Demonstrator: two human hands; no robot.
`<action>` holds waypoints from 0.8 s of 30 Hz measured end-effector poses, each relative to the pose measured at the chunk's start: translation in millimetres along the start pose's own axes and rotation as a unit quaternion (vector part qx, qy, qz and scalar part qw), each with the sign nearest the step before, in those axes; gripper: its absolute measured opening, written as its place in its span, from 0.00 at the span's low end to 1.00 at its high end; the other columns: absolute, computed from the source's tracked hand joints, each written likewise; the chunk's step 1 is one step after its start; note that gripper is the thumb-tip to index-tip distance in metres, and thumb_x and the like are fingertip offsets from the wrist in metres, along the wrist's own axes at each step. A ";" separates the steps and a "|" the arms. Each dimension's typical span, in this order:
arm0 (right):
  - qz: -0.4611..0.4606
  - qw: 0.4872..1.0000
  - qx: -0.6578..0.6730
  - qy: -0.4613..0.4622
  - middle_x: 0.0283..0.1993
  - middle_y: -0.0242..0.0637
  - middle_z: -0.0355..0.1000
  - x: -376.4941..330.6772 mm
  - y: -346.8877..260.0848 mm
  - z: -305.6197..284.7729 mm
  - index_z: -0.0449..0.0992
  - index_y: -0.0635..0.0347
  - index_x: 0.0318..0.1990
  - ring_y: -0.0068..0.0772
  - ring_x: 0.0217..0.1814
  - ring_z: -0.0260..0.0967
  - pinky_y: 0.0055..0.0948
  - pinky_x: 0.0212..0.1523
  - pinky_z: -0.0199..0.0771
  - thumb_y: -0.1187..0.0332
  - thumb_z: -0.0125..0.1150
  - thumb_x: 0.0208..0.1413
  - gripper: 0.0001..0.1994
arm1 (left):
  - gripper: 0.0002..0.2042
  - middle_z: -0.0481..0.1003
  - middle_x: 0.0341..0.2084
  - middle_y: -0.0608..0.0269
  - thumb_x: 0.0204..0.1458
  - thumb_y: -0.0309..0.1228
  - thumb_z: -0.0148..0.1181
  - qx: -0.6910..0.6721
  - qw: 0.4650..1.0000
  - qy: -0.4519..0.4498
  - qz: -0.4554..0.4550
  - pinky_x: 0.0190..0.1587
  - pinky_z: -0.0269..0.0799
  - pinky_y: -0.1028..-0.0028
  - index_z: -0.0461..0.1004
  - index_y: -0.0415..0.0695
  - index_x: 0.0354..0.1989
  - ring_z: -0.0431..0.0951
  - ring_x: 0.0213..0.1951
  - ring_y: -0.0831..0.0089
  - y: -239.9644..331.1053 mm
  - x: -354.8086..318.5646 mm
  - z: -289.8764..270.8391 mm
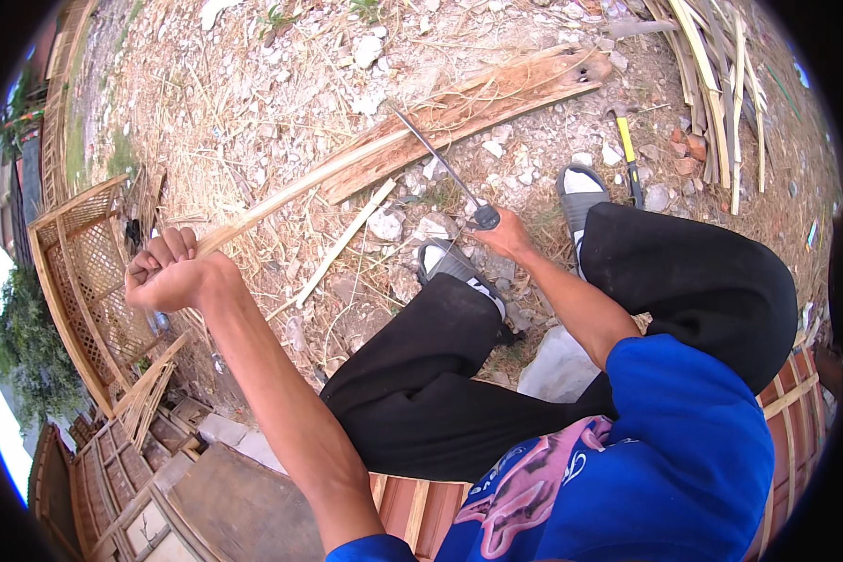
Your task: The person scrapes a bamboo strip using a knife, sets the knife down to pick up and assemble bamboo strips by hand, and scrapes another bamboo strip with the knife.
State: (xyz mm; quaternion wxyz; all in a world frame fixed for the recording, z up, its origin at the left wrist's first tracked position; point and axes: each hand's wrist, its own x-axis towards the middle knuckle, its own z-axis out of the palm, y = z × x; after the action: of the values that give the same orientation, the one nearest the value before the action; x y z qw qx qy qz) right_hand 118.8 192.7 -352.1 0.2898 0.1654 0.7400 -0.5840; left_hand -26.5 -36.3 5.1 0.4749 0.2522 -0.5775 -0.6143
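Okay, starting at the far left, I see a woven lattice panel standing well left of the long bamboo strip. Next comes the left hand, raised, fingers curled tight around the thin near end of that bamboo strip. From there the strip runs up and to the right across the straw-littered ground, widening into a broad split slab at its far end. Moving right, the right hand sits just below the strip's middle, fingers wrapped around the dark handle of a long knife, whose blade angles up and meets the strip's lower edge. Black trousers and two grey sandals lie below the strip. Further right, a yellow-handled hammer rests on the ground just beyond the strip's wide end, and a bundle of bamboo slats lies right of that.
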 end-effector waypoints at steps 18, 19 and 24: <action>-0.017 0.999 -0.024 -0.025 0.34 0.40 0.76 -1.4 -24.1 -7.6 0.76 0.61 0.38 0.33 0.36 0.73 0.31 0.42 0.73 0.67 0.67 0.37 0.17 | 0.14 0.47 0.07 0.72 0.51 0.40 0.34 -0.094 0.974 -0.205 -0.015 0.14 0.38 0.79 0.52 0.51 0.16 0.43 0.10 0.80 0.5 -1.1 -2.8; -0.016 0.999 -0.025 -0.023 0.34 0.40 0.76 -1.8 -25.5 -5.0 0.76 0.61 0.38 0.33 0.36 0.73 0.31 0.42 0.73 0.67 0.67 0.37 0.17 | 0.14 0.47 0.07 0.72 0.51 0.40 0.34 -0.096 0.974 -0.205 -0.017 0.14 0.38 0.79 0.52 0.51 0.16 0.43 0.10 0.80 1.5 -2.5 -1.7; -0.147 0.987 0.049 -0.037 0.35 0.46 0.75 -16.2 -78.7 26.5 0.75 0.63 0.39 0.39 0.36 0.74 0.32 0.41 0.72 0.66 0.68 0.35 0.20 | 0.14 0.46 0.07 0.72 0.52 0.43 0.37 -0.097 0.969 -0.226 -0.012 0.14 0.36 0.79 0.52 0.51 0.18 0.42 0.10 0.81 -2.2 -0.5 -1.3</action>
State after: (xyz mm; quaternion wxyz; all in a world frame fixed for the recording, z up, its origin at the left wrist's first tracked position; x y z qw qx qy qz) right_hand 91.7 148.0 -285.5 0.2197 0.0467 0.7152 -0.6619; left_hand -25.8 -36.8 2.7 0.3468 0.0667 -0.6042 -0.7143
